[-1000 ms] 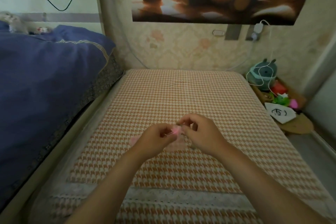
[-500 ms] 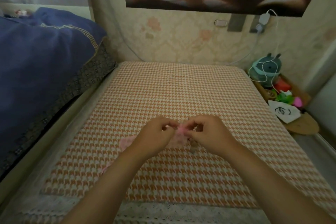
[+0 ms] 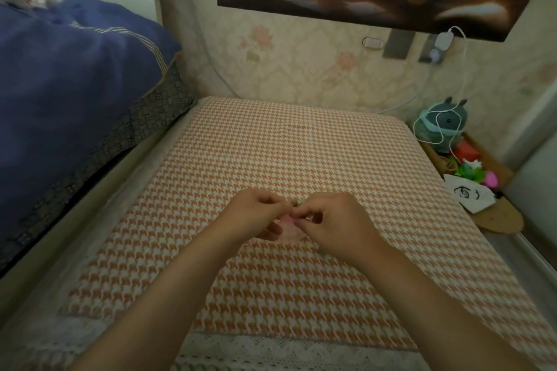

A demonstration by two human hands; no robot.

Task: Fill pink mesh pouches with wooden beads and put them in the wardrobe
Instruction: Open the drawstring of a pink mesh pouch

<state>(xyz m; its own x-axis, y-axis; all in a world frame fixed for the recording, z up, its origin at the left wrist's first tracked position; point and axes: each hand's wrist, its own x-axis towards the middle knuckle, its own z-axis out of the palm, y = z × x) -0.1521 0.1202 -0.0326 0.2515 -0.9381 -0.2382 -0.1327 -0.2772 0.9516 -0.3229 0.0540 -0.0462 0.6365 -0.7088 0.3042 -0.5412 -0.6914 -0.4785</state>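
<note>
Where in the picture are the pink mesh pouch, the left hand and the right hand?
pink mesh pouch (image 3: 291, 229), head view, on the pink mesh showing between the hands.
left hand (image 3: 256, 215), head view, on the back of the hand.
right hand (image 3: 334, 224), head view, on the back of the hand.

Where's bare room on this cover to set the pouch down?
Bare checked cover lies beyond the left hand and right hand pinching the pink pouch, to the wall, and either side of the forearms down to the lace edge. Crowded: toy shelf at right, blue quilt at left.
</note>
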